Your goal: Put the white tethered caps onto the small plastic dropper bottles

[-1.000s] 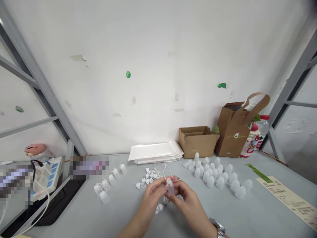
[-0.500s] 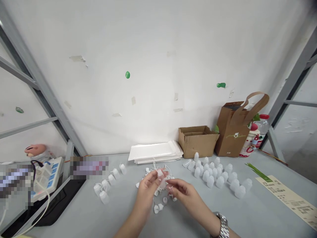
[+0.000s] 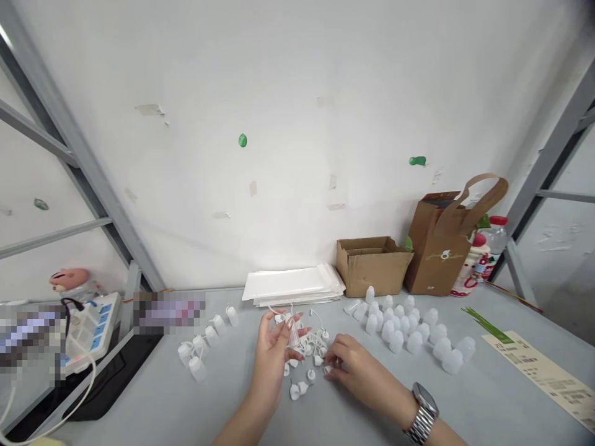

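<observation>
My left hand [image 3: 272,350] is closed around a small translucent plastic bottle [image 3: 294,337], held tilted above the table. Beneath and beside it lies a loose pile of small white caps with thin straps [image 3: 317,344]. At the right edge of this pile, my right hand [image 3: 351,362] has its thumb and fingers pinched on a white cap [image 3: 328,370], partly hidden by the fingertips. A few loose caps [image 3: 298,390] lie nearer to me. To the right stand many translucent bottles without caps [image 3: 396,341]. Several bottles with caps and straps [image 3: 198,368] stand at the left.
Against the wall lie white envelopes [image 3: 292,285], with a cardboard box [image 3: 372,269] and a brown paper bag [image 3: 434,248] beside them. A printed card [image 3: 542,371] lies at the right. At the left are a power strip [image 3: 95,337] with cables and a black flat object [image 3: 111,378].
My hands have separated: the left has shifted slightly left with the bottle turned more upright, and the right has moved down to the caps at the pile's edge.
</observation>
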The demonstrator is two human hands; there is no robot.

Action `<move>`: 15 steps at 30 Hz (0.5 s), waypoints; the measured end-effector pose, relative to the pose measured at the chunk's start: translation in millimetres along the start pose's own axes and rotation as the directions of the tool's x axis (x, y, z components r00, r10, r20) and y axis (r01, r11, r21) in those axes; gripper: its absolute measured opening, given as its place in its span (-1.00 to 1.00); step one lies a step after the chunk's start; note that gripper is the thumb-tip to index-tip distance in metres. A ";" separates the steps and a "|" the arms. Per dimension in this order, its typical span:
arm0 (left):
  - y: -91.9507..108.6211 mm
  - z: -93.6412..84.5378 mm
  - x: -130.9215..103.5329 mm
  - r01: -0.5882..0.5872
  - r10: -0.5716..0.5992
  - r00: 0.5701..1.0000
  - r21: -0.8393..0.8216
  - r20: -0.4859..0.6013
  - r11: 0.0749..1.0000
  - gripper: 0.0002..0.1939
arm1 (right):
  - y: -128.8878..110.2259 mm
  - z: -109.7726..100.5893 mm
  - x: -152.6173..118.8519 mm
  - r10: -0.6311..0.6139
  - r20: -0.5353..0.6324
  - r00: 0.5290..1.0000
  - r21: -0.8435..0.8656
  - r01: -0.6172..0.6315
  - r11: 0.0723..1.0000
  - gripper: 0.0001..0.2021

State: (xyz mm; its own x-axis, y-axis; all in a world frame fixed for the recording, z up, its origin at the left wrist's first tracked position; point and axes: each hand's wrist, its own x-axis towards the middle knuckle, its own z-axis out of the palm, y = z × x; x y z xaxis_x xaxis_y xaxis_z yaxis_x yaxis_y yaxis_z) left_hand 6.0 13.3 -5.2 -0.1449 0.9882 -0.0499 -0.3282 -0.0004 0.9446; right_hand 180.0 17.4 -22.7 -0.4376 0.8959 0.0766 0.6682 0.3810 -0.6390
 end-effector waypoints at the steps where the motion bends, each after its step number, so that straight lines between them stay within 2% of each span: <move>1: 0.5 0.6 -0.4 -0.007 0.007 1.000 -0.005 0.007 1.000 -0.65 | 0.0 1.1 0.2 -0.003 0.005 1.000 -0.012 0.003 1.000 -0.89; 6: 1.5 4.1 -1.1 -0.006 0.008 0.998 -0.023 0.063 1.000 -0.65 | -2.5 6.6 0.9 -0.045 -0.006 0.999 -0.026 0.045 0.999 -0.88; 9: 0.9 5.5 -1.6 -0.002 0.004 0.998 -0.023 0.060 1.000 -0.64 | -3.8 8.4 0.6 -0.054 -0.019 0.998 -0.020 0.054 0.998 -0.89; 15: 3.0 8.1 -2.9 0.043 -0.044 0.998 0.031 0.050 0.999 -0.62 | -2.2 -1.3 1.6 -0.039 -0.137 0.990 0.069 0.049 0.996 -0.94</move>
State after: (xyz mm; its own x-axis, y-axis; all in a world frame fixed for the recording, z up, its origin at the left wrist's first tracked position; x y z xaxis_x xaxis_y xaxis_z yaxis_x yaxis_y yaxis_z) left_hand 13.0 11.7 0.5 -0.0836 0.9936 -0.0758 -0.3048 0.0469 0.9512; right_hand 178.6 18.3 -20.2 -0.3769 0.9032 0.2053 0.6028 0.4075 -0.6860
